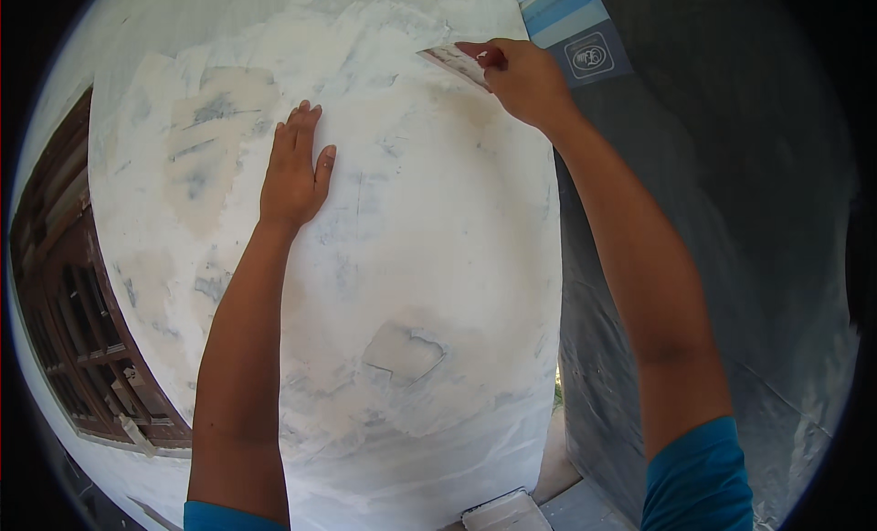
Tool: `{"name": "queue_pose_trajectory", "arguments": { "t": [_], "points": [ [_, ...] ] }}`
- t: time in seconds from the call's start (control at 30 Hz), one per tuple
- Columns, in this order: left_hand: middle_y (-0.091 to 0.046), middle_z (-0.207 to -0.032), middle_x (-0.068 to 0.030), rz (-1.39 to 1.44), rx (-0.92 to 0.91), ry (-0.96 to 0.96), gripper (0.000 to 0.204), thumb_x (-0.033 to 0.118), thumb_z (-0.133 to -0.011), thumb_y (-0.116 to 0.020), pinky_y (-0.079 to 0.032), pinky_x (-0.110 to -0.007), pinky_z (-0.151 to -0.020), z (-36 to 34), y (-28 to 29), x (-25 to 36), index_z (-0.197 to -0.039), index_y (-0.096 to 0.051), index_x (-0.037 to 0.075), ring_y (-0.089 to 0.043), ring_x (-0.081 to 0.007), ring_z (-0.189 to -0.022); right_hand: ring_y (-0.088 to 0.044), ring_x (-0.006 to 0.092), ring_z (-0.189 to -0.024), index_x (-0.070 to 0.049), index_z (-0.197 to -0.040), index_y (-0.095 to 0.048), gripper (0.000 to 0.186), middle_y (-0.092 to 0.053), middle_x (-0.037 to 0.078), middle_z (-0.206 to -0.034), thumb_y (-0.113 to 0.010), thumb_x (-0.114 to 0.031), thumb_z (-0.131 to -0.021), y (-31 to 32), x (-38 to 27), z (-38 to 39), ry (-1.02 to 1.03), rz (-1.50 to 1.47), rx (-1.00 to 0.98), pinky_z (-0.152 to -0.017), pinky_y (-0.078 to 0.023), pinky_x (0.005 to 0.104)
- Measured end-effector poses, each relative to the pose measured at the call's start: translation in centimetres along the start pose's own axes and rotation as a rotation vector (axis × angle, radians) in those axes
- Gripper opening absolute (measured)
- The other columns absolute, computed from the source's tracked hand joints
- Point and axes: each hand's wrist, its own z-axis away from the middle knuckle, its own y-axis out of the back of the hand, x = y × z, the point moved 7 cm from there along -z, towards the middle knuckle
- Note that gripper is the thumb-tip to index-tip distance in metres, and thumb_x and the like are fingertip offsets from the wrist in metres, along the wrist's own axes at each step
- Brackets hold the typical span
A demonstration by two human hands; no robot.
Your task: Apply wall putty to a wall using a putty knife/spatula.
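Observation:
A wall (411,229) coated in patchy white filler stands before me, with beige and grey areas showing through. My right hand (528,79) is raised at its upper right edge, fingers closed round the dark red handle of a putty knife (459,63). The wide metal blade of the knife is smeared with white and lies close to the wall. Lower and to the left, my left hand (294,170) rests flat on the wall, fingers stretched upward and thumb apart, holding nothing.
At the far left is a brown wooden window (91,321) with glass panes. A dark grey surface (713,211) runs down the right, with a blue printed panel (575,33) at its top. Low down, near the wall's foot, a whitish tray-like thing (507,513) is partly cut off.

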Motion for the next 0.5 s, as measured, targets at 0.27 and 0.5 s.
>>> {"name": "queue_pose_trajectory", "arguments": {
  "t": [0.27, 0.5],
  "points": [
    [-0.042, -0.151, -0.0131, -0.07, 0.005, -0.022, 0.049, 0.022, -0.101, -0.045, -0.025, -0.044, -0.119, 0.3, -0.8, 0.0, -0.147, -0.035, 0.007, -0.039, -0.0325, -0.14, -0.067, 0.0339, -0.084, -0.008, -0.105, -0.07, 0.022, -0.07, 0.016, -0.092, -0.053, -0.009, -0.09, -2.8, 0.3, 0.4, 0.255, 0.258, 0.019, -0.075, -0.054, 0.0425],
    [-0.044, -0.148, -0.0154, -0.069, 0.027, -0.049, 0.05, 0.021, -0.097, -0.048, -0.026, -0.044, -0.119, -0.2, -0.8, 0.8, -0.144, -0.041, 0.005, -0.04, -0.0329, -0.139, -0.063, 0.0271, -0.116, -0.006, -0.135, -0.055, 0.044, -0.062, 0.013, -0.133, -0.055, -0.003, -0.091, -10.1, 3.2, 8.8, 0.375, 0.454, 0.027, -0.095, -0.054, 0.0353]
  ]
}}
